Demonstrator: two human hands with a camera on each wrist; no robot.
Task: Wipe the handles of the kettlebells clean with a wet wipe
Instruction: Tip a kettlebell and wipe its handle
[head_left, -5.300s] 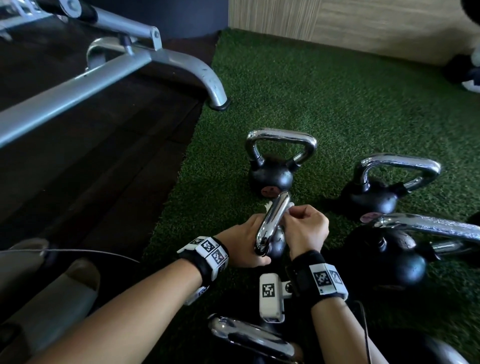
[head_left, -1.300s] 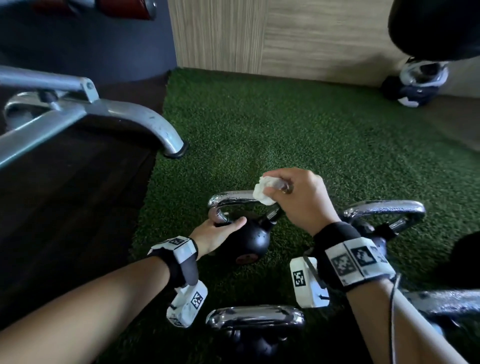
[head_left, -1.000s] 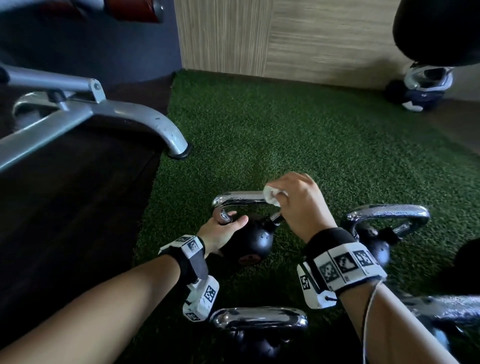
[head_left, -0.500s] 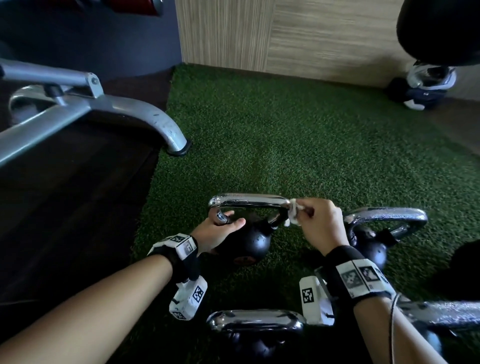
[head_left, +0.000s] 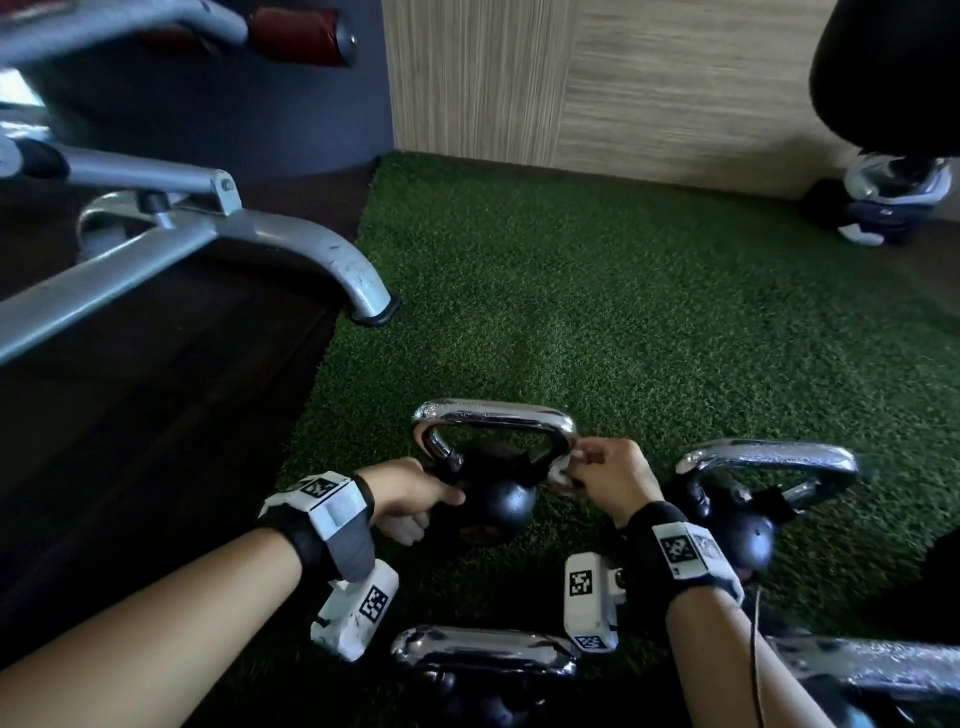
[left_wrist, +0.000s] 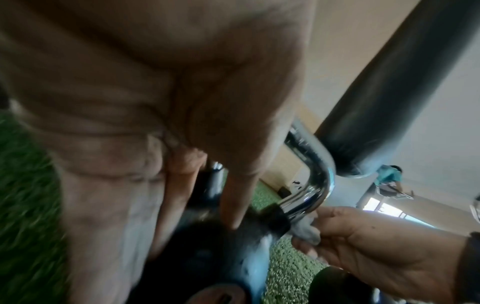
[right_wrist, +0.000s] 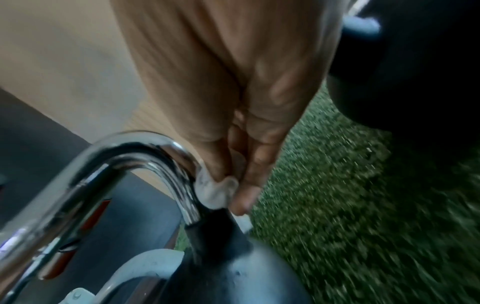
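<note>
Nearest the person, at the near edge of the turf (head_left: 649, 322), another kettlebell (head_left: 483, 652) waits. Just beyond it, the left hand (head_left: 410, 493) grips the black body of the kettlebell (head_left: 498, 506) being cleaned, fingers curled around it, steadying it upright. The right hand (head_left: 610, 473) pinches the wet wipe (right_wrist: 215, 191) against the right leg of the chrome handle (head_left: 493, 418), low near the black collar. To do this well, the wipe should wrap the bar and travel its whole curve, with the left hand holding firm. Half a second ago the wipe sat higher, at the handle's top right corner; it has slid down.
</note>
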